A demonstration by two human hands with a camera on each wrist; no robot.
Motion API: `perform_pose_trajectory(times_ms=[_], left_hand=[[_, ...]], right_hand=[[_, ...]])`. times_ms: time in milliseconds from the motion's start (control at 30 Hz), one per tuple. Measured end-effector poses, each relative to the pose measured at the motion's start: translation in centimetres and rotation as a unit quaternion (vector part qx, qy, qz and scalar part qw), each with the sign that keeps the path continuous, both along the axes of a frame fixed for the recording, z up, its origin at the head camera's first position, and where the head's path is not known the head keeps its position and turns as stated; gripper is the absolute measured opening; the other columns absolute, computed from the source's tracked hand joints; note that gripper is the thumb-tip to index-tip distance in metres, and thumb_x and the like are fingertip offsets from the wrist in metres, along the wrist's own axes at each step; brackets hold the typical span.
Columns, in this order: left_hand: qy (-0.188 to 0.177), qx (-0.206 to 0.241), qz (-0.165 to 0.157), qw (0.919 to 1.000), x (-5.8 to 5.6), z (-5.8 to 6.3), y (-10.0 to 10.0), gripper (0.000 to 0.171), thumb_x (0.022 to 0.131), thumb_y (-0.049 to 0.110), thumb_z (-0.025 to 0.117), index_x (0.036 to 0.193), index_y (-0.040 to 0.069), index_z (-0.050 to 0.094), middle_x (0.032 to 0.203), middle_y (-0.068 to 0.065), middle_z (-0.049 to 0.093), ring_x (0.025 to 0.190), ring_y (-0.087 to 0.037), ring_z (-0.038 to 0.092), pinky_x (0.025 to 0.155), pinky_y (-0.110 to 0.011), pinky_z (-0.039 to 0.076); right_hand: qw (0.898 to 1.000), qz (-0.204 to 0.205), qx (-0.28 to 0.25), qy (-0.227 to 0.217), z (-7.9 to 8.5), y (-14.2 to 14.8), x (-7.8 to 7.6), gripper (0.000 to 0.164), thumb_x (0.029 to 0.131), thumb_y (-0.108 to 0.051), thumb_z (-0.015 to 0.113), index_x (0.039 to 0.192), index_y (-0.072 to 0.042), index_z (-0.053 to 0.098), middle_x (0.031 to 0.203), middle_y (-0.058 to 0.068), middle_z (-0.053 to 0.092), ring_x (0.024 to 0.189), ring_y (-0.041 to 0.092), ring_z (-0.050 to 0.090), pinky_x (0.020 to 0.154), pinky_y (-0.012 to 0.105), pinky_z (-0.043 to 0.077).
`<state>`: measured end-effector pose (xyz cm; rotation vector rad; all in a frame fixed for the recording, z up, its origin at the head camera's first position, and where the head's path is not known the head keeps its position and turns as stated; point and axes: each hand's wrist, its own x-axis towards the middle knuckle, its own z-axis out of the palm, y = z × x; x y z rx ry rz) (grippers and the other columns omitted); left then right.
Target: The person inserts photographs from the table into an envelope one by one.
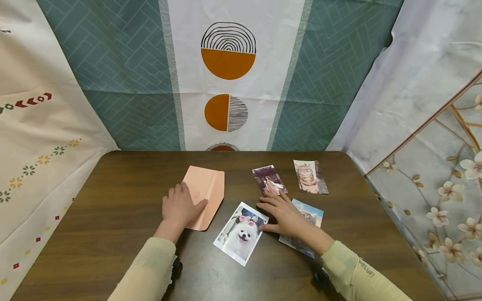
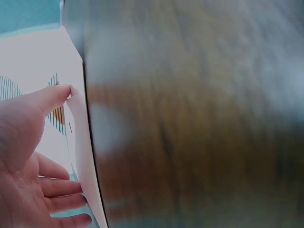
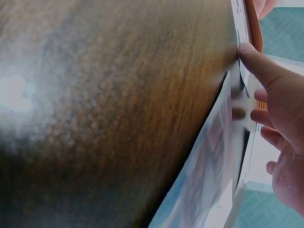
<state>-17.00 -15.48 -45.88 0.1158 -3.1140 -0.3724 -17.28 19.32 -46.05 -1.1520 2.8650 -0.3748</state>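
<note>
One peach envelope (image 1: 206, 188) wants steadying under relaxed left hand (image 1: 180, 207); one dog photo (image 1: 241, 237), edge-only handling by loosely spread right hand (image 1: 285, 215).

The left hand (image 1: 180, 207) is palm down, with its thumb (image 1: 201, 205) pointing to two o'clock. The right hand (image 1: 287, 216) has its fingers (image 1: 269, 201) loosely spread toward ten o'clock.

"Lets" plus further unclear lettering (image 1: 367, 268) on the right sleeve (image 1: 344, 263).
</note>
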Motion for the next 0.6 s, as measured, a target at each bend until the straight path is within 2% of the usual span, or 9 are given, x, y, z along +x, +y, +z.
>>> perform_pose_trajectory(times_ms=[400, 600], left_hand=[[0.009, 0.043, 0.046, 0.998, 0.06, -0.05, -0.02, 0.11, 0.087, 0.059, 0.08, 0.151, -0.019, 0.037, 0.142, -0.04, 0.052, 0.131, -0.056, 0.049, 0.104, -0.067, 0.044], [0.012, 0.079, 0.072, 0.9942, -0.04, -0.13, 0.08, 0.114, 0.082, 0.058, 0.086, 0.151, -0.018, 0.037, 0.143, -0.041, 0.047, 0.131, -0.057, 0.043, 0.105, -0.069, 0.04]], right_hand=[[1.0, 0.006, 0.004, 0.009, -0.25, 0.02, -0.22, 0.07, 0.092, -0.048, 0.082, 0.147, -0.008, 0.065, 0.152, 0.017, 0.06, 0.151, 0.041, 0.043, 0.122, 0.072, 0.022], [1.0, 0.002, 0.003, -0.004, -0.26, -0.04, -0.14, 0.07, 0.092, -0.049, 0.082, 0.147, -0.009, 0.065, 0.153, 0.017, 0.06, 0.153, 0.04, 0.042, 0.123, 0.071, 0.02]])
